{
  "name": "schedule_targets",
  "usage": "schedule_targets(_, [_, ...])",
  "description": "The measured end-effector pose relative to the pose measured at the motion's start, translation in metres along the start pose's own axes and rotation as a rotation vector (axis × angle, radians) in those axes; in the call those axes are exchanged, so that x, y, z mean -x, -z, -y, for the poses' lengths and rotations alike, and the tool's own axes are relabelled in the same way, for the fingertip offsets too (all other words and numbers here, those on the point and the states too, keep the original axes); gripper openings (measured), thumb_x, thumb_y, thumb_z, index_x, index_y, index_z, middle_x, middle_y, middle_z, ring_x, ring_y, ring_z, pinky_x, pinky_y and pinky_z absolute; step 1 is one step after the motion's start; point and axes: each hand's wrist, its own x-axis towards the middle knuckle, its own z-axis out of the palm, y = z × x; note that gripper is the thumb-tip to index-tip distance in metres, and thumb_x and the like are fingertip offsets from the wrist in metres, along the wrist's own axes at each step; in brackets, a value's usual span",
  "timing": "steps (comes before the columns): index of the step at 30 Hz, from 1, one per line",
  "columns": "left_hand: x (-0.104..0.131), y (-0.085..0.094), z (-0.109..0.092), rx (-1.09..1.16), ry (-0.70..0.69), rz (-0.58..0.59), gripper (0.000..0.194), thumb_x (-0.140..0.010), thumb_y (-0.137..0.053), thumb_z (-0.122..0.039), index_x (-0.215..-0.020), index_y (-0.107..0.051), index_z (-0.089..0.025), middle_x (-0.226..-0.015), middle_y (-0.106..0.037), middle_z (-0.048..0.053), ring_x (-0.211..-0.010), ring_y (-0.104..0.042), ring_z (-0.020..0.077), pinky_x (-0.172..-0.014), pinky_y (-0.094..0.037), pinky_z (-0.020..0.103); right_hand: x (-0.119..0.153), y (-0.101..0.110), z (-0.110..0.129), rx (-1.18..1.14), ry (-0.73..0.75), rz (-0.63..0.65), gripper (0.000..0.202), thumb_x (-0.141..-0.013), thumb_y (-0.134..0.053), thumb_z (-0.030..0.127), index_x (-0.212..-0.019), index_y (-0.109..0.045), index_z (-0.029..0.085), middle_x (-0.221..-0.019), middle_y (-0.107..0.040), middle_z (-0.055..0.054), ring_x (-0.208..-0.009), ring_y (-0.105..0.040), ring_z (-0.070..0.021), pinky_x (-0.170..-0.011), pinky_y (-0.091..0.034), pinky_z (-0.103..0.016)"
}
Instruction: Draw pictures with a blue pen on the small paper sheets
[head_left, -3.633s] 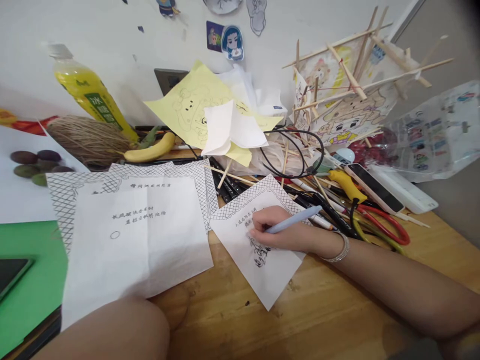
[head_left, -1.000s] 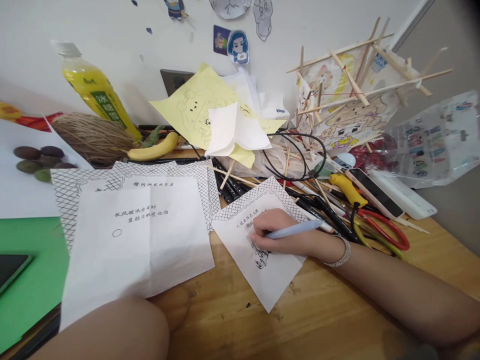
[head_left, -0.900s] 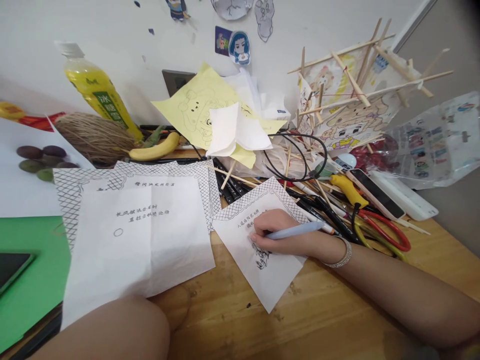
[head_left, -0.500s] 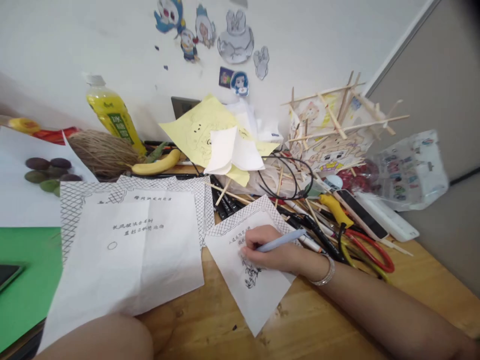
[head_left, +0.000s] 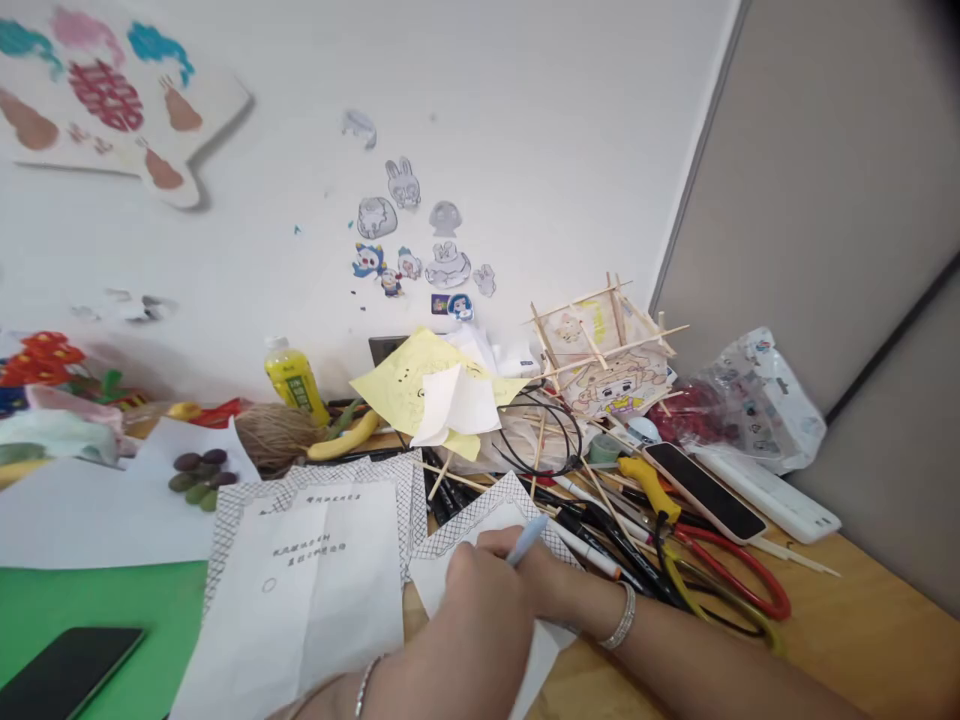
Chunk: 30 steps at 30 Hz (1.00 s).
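My right hand (head_left: 540, 575) is closed around a light blue pen (head_left: 528, 538), whose upper end points up and to the right. Against it rests my left hand (head_left: 484, 620), knuckles bent and fingers curled in toward the right hand; what they hold, if anything, is hidden. Both hands cover most of a small white paper (head_left: 480, 515) with a cross-hatched border, so its writing and drawing are out of sight. To the left lies a larger white sheet (head_left: 337, 590) with handwritten characters and a small circle, on top of other bordered sheets.
Pens, sticks and scissors (head_left: 750, 580) crowd the right, beside a phone (head_left: 705, 490) and a white power bank (head_left: 765, 500). Behind are yellow paper (head_left: 397, 385), a banana (head_left: 345, 440) and a drink bottle (head_left: 296, 385). A dark phone (head_left: 71, 670) lies on green card (head_left: 150, 600).
The view has tilted up, showing more wall. My left hand has come in from the lower left to meet the right hand over the small paper. The pen stays in my right hand.
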Motion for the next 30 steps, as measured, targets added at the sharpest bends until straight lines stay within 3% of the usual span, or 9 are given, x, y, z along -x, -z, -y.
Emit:
schedule_targets(2, [-0.001,-0.006,0.012,-0.04,0.078,0.129,0.02,-0.069,-0.057,0.001,-0.08,-0.071,-0.01,-0.076,-0.07,0.015,-0.072,-0.067,0.0287,-0.061,-0.049,0.034,0.001,-0.003,-0.005,0.002,-0.052,-0.061,0.023,-0.064,-0.057,0.011,-0.059,-0.036,0.02,-0.057,-0.038,0.006,-0.054,-0.036,-0.0107,-0.046,-0.027,-0.022])
schedule_targets(6, [0.01,-0.011,0.056,0.05,0.163,0.087,0.023,-0.083,-0.046,-0.013,-0.088,-0.069,-0.011,-0.085,-0.07,0.015,-0.079,-0.066,0.0282,-0.063,-0.048,0.033,-0.001,-0.008,-0.011,0.049,-0.102,-0.165,0.022,-0.067,-0.049,0.009,-0.059,-0.031,0.02,-0.055,-0.032,0.007,-0.053,-0.034,-0.0091,-0.046,-0.024,-0.02])
schedule_targets(9, [0.008,-0.023,0.076,0.187,0.256,0.028,0.017,-0.078,-0.053,-0.02,-0.088,-0.066,-0.013,-0.092,-0.069,0.013,-0.086,-0.064,0.0299,-0.068,-0.047,0.035,-0.002,-0.008,-0.011,0.061,-0.109,-0.171,0.022,-0.067,-0.048,0.01,-0.058,-0.03,0.019,-0.054,-0.031,0.007,-0.053,-0.034,-0.0085,-0.047,-0.024,-0.019])
schedule_targets(16, [-0.022,-0.071,0.074,0.28,0.501,-0.235,0.028,-0.089,-0.033,-0.032,-0.09,-0.055,-0.016,-0.091,-0.066,0.01,-0.082,-0.063,0.0228,-0.063,-0.042,0.029,-0.004,-0.01,-0.011,0.103,-0.076,-0.189,0.015,-0.065,-0.047,0.01,-0.058,-0.037,0.019,-0.053,-0.034,0.007,-0.053,-0.035,-0.0088,-0.047,-0.024,-0.019])
schedule_targets(23, [-0.027,-0.109,0.089,0.275,0.38,-0.378,0.029,-0.089,-0.039,-0.041,-0.078,-0.055,-0.02,-0.077,-0.067,0.004,-0.074,-0.062,0.0209,-0.059,-0.034,0.027,-0.008,-0.012,-0.019,0.144,-0.037,-0.208,0.015,-0.066,-0.05,0.013,-0.058,-0.04,0.018,-0.054,-0.039,0.007,-0.055,-0.039,-0.0092,-0.05,-0.027,-0.02])
schedule_targets(30, [-0.031,-0.113,0.085,0.205,0.371,-0.428,0.031,-0.091,-0.037,-0.041,-0.08,-0.056,-0.019,-0.076,-0.067,0.005,-0.073,-0.061,0.0215,-0.06,-0.033,0.028,-0.006,-0.011,-0.017,0.159,-0.002,-0.199,0.016,-0.065,-0.052,0.011,-0.055,-0.041,0.018,-0.053,-0.039,0.007,-0.054,-0.037,-0.0085,-0.049,-0.026,-0.019])
